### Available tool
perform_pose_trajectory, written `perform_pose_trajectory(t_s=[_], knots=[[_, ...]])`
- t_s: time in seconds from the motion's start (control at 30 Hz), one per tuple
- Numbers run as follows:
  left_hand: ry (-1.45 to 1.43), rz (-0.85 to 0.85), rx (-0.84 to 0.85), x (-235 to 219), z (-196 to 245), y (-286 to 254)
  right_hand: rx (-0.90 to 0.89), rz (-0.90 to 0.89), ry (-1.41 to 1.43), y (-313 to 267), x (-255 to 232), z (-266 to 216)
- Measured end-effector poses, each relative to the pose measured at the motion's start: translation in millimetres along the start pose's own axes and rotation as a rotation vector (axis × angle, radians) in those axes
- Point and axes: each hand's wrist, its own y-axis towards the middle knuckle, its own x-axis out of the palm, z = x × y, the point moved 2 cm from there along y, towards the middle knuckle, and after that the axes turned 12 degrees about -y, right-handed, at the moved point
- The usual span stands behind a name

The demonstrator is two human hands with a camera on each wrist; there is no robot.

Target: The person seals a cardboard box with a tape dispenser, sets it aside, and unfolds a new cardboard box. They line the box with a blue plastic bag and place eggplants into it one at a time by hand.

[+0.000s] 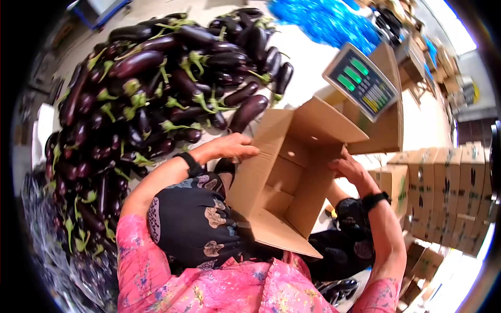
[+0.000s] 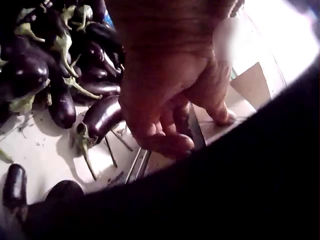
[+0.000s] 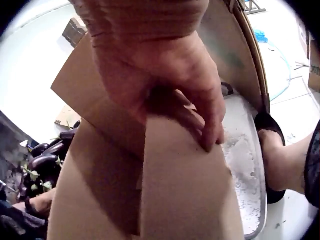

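Observation:
An opened cardboard box (image 1: 284, 172), its flaps spread, stands tilted between the person's knees, with only bare walls and bottom showing inside. My left hand (image 1: 235, 147) holds the edge on its left side; the left wrist view has the thumb on one face of the cardboard and curled fingers (image 2: 172, 145) on the other. On the opposite side my right hand (image 1: 352, 168) grips the box wall. In the right wrist view its fingers (image 3: 214, 132) bend over that wall's top edge. Beside the left arm lies a big heap of eggplants (image 1: 156, 94).
A scale display (image 1: 360, 81) with lit green digits stands beyond the box, near another large carton (image 1: 389, 99). Closed cartons (image 1: 443, 193) are stacked at the right. Blue plastic (image 1: 326, 23) lies at the back. A metal platform (image 3: 245, 165) sits beside a foot.

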Motion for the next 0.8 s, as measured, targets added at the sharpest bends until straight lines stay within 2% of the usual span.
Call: perform_pose_trajectory(t_s=[0.07, 0.1, 0.17, 0.23, 0.27, 0.33, 0.4, 0.47, 0.53, 0.57, 0.6, 0.63, 0.67, 0.73, 0.8], knots=[[0.079, -0.043, -0.070, 0, 15, -8, 0.121, 0.005, -0.027, 5, 0, -3], [0.091, -0.058, -0.068, -3, 15, -7, 0.093, 0.020, -0.082, -1, -2, -10], [0.092, -0.068, -0.052, -2, 17, -5, -0.194, 0.067, -0.258, 2, -6, -14], [0.081, -0.057, -0.048, 5, 27, -8, 0.008, -0.027, -0.621, -5, -34, -23], [0.080, -0.053, -0.053, 8, 30, -8, -0.004, -0.080, -0.714, 3, -54, -6], [0.068, -0.054, -0.050, 12, 38, -7, 0.048, -0.075, -0.355, -34, -92, -20], [-0.020, -0.085, -0.077, 3, 26, -1, -0.035, 0.187, -0.282, -99, -123, -26], [-0.015, -0.010, -0.091, 2, 34, -7, 0.026, 0.425, -0.340, -143, -153, 17], [0.012, 0.068, -0.102, -6, 43, -14, 0.087, 0.445, -0.181, -189, -159, 79], [-0.013, 0.078, -0.095, -15, 46, -16, 0.161, 0.499, -0.208, -212, -148, 105], [-0.041, 0.092, -0.088, -27, 47, -17, 0.265, 0.509, -0.123, -229, -135, 146], [-0.048, 0.108, -0.091, -39, 46, -16, 0.256, 0.540, -0.095, -248, -112, 182], [-0.022, 0.107, -0.078, -40, 56, -21, 0.377, 0.512, -0.058, -263, -91, 215], [0.069, 0.138, -0.060, -39, 74, -30, 0.440, 0.477, 0.119, -292, -41, 282], [0.185, 0.179, -0.061, -36, 90, -38, 0.513, 0.540, 0.248, -310, 11, 338]])
